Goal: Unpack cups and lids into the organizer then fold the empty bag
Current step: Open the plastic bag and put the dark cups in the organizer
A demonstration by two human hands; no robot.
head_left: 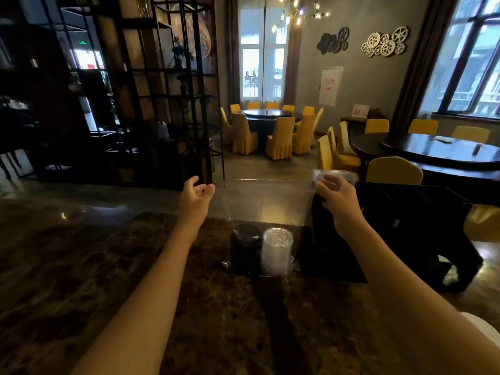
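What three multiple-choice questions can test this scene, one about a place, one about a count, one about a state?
1. Where does the black organizer stand relative to the two stacks?
A. to their right
B. to their left
C. on top of them

2. How many stacks stand in the clear bag?
A. one
B. two
C. four

3. What is the state of the bag?
A. folded flat
B. held open at its top edge
C. lying crumpled

Answers:
1 A, it stands right of the dark stack and the clear stack.
2 B, one dark and one clear.
3 B, the left hand and right hand pinch its upper corners apart.
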